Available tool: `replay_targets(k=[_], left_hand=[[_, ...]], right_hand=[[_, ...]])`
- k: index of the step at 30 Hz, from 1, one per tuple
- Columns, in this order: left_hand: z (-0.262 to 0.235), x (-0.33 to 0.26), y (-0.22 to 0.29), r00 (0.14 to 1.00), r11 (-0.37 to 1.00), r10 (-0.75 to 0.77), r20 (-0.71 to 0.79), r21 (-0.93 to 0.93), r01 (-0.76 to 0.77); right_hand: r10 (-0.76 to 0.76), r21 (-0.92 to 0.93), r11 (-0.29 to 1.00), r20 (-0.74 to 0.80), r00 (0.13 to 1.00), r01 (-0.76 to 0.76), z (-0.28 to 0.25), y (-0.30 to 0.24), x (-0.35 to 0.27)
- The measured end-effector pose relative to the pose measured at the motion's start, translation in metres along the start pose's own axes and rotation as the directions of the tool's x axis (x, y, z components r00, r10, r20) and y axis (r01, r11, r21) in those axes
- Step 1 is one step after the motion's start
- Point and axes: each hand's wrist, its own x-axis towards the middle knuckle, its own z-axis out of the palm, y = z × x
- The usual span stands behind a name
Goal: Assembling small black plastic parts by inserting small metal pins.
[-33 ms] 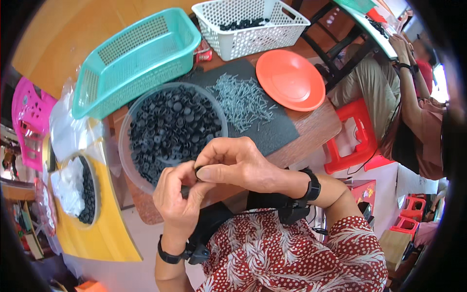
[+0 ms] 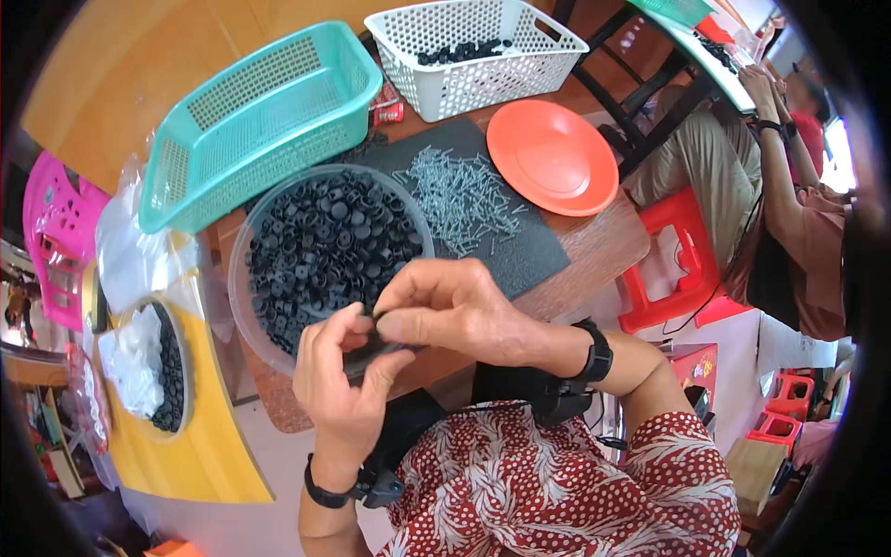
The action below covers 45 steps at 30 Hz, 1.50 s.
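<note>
My right hand (image 2: 452,313) pinches a small black plastic piece (image 2: 377,317) between thumb and fingers, with most of it hidden. Right beside it is my left hand (image 2: 342,371), its thumb spread away from the curled fingers; the index fingertip comes close to the piece, and I cannot tell whether it touches. Just beyond both hands stands a clear round tub (image 2: 243,306) full of small black round plastic parts (image 2: 334,232). A heap of small silver screws (image 2: 459,200) lies on a dark mat (image 2: 529,251) to the right of the tub.
Behind the tub are an aqua basket (image 2: 269,153) and a white basket (image 2: 483,79) holding black parts. An orange plate (image 2: 554,158) lies at the table's right. On the left, a tray (image 2: 186,371) holds black parts and a plastic bag. A co-worker (image 2: 789,195) sits at the far right.
My left thumb has come away from the fingers and from the black piece. My right hand keeps its pinch in nearly the same place.
</note>
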Motion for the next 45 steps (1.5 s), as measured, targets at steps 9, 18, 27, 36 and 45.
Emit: replay_targets(k=[9,18,27,36,45], left_hand=[[-0.008,-0.051,0.065,0.735,0.005,0.669,0.114,-0.989,0.149],[-0.014,-0.051,0.051,0.76,-0.114,0.616,0.208,-0.931,0.347],[-0.008,-0.048,0.058,0.818,-0.216,0.564,0.112,-0.936,0.277],[-0.019,-0.055,0.04,0.69,-0.233,0.717,0.098,-0.9,0.37],[-0.06,0.01,-0.015,0.988,0.988,-0.149,0.043,-0.045,0.151]], right_hand=[[-0.403,-0.626,0.779,-0.451,0.796,0.04,-0.135,-0.022,0.113],[-0.662,-0.956,0.185,-0.292,0.69,-0.228,-0.242,-0.056,0.19],[-0.762,-0.974,-0.075,-0.082,0.642,-0.213,-0.221,-0.048,0.159],[-0.597,-0.865,0.169,0.292,0.747,0.472,-0.061,-0.005,0.078],[-0.588,-0.775,0.354,0.251,0.769,0.523,-0.035,0.002,0.032]])
